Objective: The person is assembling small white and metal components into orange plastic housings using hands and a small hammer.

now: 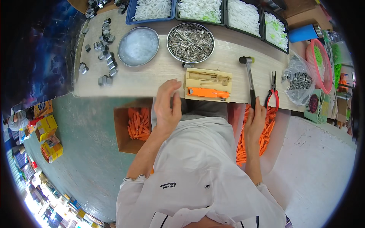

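Note:
My left hand (pixel 167 103) hovers at the front edge of the workbench (pixel 152 78), fingers apart and holding nothing. It is just left of a pale wooden jig (pixel 208 84) with an orange plastic part (pixel 208 92) lying in it. My right hand (pixel 255 119) reaches to the lower end of a black-handled hammer (pixel 249 78) at the bench edge; whether the fingers grip the handle cannot be told. Red-handled pliers (pixel 272 92) lie right of the hammer.
Behind the jig stand a round metal bowl of metal pins (pixel 191 42) and a bowl of clear bits (pixel 138 46). Trays of white parts (pixel 243 17) line the back. Metal pieces (pixel 105 53) lie scattered at left. Boxes of orange parts (pixel 137 123) sit below the bench on both sides.

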{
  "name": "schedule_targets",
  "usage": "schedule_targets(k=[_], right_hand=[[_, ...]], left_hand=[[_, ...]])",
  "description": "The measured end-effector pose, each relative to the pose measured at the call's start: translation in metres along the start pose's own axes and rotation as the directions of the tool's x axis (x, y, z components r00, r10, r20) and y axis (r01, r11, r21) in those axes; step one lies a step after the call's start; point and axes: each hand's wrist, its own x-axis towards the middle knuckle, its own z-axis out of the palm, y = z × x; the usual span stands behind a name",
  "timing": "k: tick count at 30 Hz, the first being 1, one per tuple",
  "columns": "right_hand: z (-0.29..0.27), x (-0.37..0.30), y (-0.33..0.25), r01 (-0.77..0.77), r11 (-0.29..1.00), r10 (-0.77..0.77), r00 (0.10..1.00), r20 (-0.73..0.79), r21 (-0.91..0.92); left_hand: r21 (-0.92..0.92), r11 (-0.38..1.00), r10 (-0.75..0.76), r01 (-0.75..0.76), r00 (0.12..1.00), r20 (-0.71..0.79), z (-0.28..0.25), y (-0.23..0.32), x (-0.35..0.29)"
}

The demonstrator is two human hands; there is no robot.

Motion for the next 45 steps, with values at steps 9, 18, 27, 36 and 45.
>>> schedule_targets(k=[9,18,27,36,45], right_hand=[[-0.009,0.078,0.066,0.111,0.867,-0.185,0.977,-0.106,-0.486],[-0.026,0.025,-0.008,-0.062,0.926,0.048,0.998,0.046,0.372],[-0.020,-0.021,-0.036,-0.128,0.867,-0.056,0.935,0.349,0.482],[-0.028,-0.010,-0.045,-0.099,0.840,-0.124,0.923,0.365,0.533],[-0.034,-0.004,-0.048,0.159,0.910,-0.291,0.903,0.315,0.384]], left_hand=[[0.059,0.931,0.315,-0.361,0.874,0.370,0.038,0.030,0.034],[0.039,0.934,0.298,-0.356,0.834,0.464,0.037,0.031,0.043],[-0.097,0.993,0.114,-0.074,0.850,0.514,0.035,0.018,0.048],[-0.125,0.987,-0.011,0.103,0.813,0.582,0.031,0.023,0.053],[0.007,0.899,0.362,-0.439,0.751,0.552,0.049,0.037,0.060]])
